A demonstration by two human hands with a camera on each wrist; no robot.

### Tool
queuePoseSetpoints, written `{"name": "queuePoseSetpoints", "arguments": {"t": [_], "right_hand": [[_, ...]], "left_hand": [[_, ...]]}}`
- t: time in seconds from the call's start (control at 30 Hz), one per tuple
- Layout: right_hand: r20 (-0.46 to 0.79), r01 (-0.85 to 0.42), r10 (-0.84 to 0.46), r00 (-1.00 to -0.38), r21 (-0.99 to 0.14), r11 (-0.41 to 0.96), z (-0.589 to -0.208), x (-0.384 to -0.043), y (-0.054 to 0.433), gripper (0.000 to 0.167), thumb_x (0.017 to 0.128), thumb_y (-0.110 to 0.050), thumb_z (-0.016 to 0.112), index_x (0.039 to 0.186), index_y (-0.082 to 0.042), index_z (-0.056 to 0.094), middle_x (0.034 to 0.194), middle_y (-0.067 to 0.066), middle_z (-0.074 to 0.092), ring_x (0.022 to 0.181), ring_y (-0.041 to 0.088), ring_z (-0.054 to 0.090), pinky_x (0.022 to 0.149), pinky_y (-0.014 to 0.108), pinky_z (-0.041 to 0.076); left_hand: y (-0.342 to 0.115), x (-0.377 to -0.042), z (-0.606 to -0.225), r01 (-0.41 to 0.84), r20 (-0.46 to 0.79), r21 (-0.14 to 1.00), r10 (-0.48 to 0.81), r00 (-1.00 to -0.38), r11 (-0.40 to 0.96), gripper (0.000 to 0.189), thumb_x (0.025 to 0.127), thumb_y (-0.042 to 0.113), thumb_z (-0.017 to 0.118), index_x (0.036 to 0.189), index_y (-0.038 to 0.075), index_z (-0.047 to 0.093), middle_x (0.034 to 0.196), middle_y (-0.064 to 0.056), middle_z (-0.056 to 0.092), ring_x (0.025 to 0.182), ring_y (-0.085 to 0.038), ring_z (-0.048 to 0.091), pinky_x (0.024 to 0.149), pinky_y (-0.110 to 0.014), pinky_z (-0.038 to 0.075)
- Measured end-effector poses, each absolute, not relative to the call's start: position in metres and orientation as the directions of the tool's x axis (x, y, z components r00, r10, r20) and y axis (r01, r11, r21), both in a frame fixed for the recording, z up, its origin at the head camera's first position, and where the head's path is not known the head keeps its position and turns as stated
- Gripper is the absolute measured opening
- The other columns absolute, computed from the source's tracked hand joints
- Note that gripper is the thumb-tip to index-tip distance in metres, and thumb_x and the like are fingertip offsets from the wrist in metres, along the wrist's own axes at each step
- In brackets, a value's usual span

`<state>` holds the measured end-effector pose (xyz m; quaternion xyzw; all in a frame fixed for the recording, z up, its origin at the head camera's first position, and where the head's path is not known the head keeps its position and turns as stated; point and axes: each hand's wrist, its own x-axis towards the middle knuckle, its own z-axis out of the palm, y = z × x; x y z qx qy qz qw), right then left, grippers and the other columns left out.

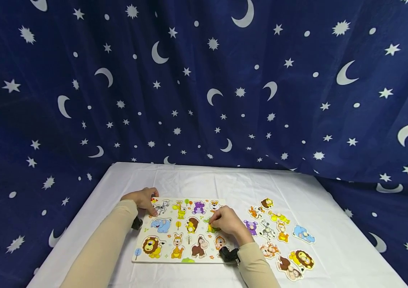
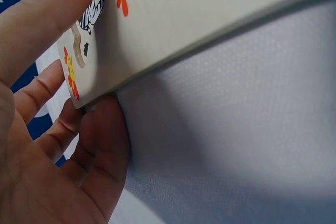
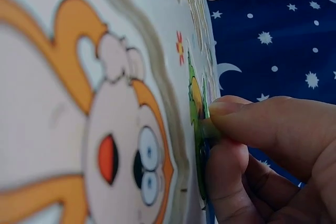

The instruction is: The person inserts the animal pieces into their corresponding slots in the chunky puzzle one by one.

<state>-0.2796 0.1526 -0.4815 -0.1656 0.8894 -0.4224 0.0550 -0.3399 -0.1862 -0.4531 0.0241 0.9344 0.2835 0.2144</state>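
Observation:
A cream wooden puzzle board (image 1: 146, 261) printed with animals lies on the white cloth. At its far left corner, my left hand (image 1: 141, 199) holds the board, thumb over the top face near the zebra picture (image 1: 162, 207) and fingers curled against the edge. Toward the board's right side, my right hand (image 1: 228, 220) pinches a green crocodile piece (image 1: 211, 228) between thumb and fingertips. The right wrist view has the crocodile piece (image 3: 194, 98) at the board's surface; whether it sits fully in its recess I cannot tell. The monkey picture (image 3: 123, 150) fills the near part there.
Loose animal pieces lie right of the board: a purple hippo (image 1: 250, 227), a zebra (image 1: 267, 230), a blue elephant (image 1: 303, 234), a lion (image 1: 302, 259), a brown gorilla (image 1: 288, 267) and several others. A dark blue curtain (image 1: 196, 104) hangs behind the table.

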Motion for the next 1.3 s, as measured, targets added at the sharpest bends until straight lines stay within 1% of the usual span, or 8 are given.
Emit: {"name": "queuePoseSetpoints", "arguments": {"t": [0.17,0.27,0.67,0.8,0.97,1.13,1.2,1.3], "right_hand": [[0.023,-0.234,-0.343,-0.939,-0.774,0.588,-0.480,-0.279,0.155,0.009,0.075,0.006,0.075,0.079,-0.001,0.076,0.084,0.007,0.072,0.076,0.012,0.057,0.068,0.027,0.048],[0.020,-0.242,-0.359,-0.933,-0.774,0.585,-0.480,-0.280,0.156,0.009,0.075,0.006,0.076,0.080,-0.001,0.076,0.084,0.007,0.071,0.076,0.012,0.057,0.068,0.027,0.048],[0.008,-0.240,-0.381,-0.925,-0.789,0.565,-0.482,-0.284,0.157,0.006,0.077,0.006,0.076,0.079,0.001,0.074,0.080,0.009,0.071,0.069,0.011,0.055,0.061,0.024,0.045],[0.005,-0.233,-0.378,-0.926,-0.795,0.560,-0.482,-0.285,0.158,0.007,0.076,0.005,0.076,0.080,0.000,0.074,0.077,0.005,0.070,0.067,0.011,0.055,0.060,0.023,0.045],[0.005,-0.214,-0.365,-0.931,-0.817,0.535,-0.479,-0.287,0.160,0.011,0.076,0.006,0.076,0.085,0.002,0.073,0.074,0.002,0.065,0.065,0.010,0.053,0.057,0.022,0.045],[-0.001,-0.181,-0.345,-0.939,-0.849,0.496,-0.474,-0.287,0.166,0.013,0.080,0.008,0.068,0.092,0.005,0.072,0.074,0.003,0.062,0.060,0.011,0.050,0.050,0.022,0.042],[0.001,-0.179,-0.341,-0.940,-0.853,0.491,-0.472,-0.288,0.171,0.015,0.080,0.008,0.067,0.094,0.006,0.072,0.076,0.004,0.063,0.062,0.011,0.051,0.051,0.023,0.043],[0.005,-0.175,-0.325,-0.946,-0.850,0.496,-0.468,-0.288,0.180,0.016,0.080,0.007,0.068,0.095,0.007,0.072,0.077,0.006,0.065,0.065,0.012,0.054,0.056,0.024,0.045]], "left_hand": [[-0.185,-0.340,-0.452,-0.069,-0.382,0.545,0.174,-0.908,0.836,0.061,0.064,0.011,0.094,0.110,0.010,0.054,0.110,-0.012,0.051,0.100,-0.027,0.050,0.094,-0.041,0.039],[-0.185,-0.340,-0.451,-0.068,-0.385,0.535,0.172,-0.907,0.842,0.061,0.064,0.012,0.094,0.110,0.010,0.054,0.110,-0.012,0.052,0.101,-0.027,0.050,0.095,-0.041,0.039],[-0.186,-0.342,-0.453,-0.050,-0.384,0.529,0.187,-0.904,0.847,0.062,0.064,0.014,0.094,0.112,0.010,0.054,0.110,-0.011,0.052,0.101,-0.026,0.051,0.096,-0.042,0.040],[-0.187,-0.342,-0.454,-0.059,-0.387,0.529,0.178,-0.905,0.846,0.063,0.063,0.015,0.094,0.112,0.011,0.054,0.110,-0.011,0.052,0.101,-0.026,0.051,0.096,-0.041,0.040],[-0.186,-0.340,-0.454,-0.064,-0.387,0.521,0.169,-0.906,0.851,0.062,0.064,0.014,0.094,0.112,0.011,0.054,0.111,-0.011,0.052,0.101,-0.027,0.051,0.096,-0.042,0.039],[-0.186,-0.339,-0.455,-0.074,-0.390,0.503,0.150,-0.908,0.861,0.063,0.064,0.016,0.094,0.113,0.011,0.054,0.111,-0.011,0.052,0.101,-0.027,0.051,0.095,-0.042,0.040],[-0.186,-0.339,-0.454,-0.072,-0.389,0.498,0.149,-0.909,0.864,0.062,0.065,0.016,0.094,0.113,0.012,0.054,0.110,-0.010,0.052,0.100,-0.026,0.051,0.095,-0.042,0.040],[-0.186,-0.339,-0.452,-0.062,-0.385,0.501,0.158,-0.909,0.864,0.062,0.065,0.017,0.094,0.113,0.012,0.054,0.111,-0.010,0.052,0.101,-0.026,0.051,0.095,-0.042,0.040]]}}
